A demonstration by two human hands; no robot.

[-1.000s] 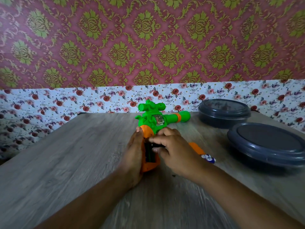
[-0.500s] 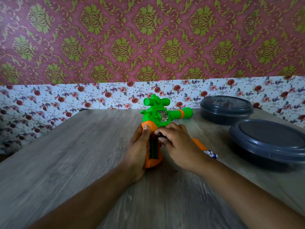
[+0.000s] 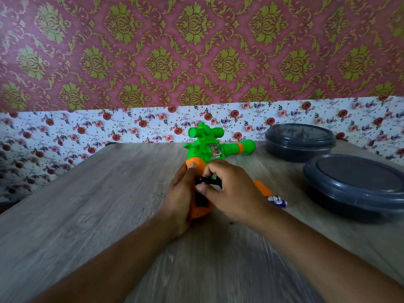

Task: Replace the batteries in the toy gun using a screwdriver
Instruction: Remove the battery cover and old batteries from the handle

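At frame centre, the green-and-orange plastic toy gun (image 3: 209, 149) is gripped by the left hand (image 3: 181, 193); a dark battery (image 3: 207, 181) is pinched by the right hand (image 3: 231, 191), seemingly mid-swap. Seating or freeing it is judged next.

The right hand (image 3: 229, 191) covered the middle of the toy gun (image 3: 209, 149), so the trigger area was not visible. Its fingers pinched a small black object (image 3: 206, 182), too dark and blurred to identify. The left hand (image 3: 181, 193) hid the left side of the orange grip (image 3: 200, 212), and the inside of the open slot was only a dark shape. A white and blue item (image 3: 277, 201) was half hidden behind the right wrist. The nearer grey container (image 3: 354, 184) was cut off by the right edge.
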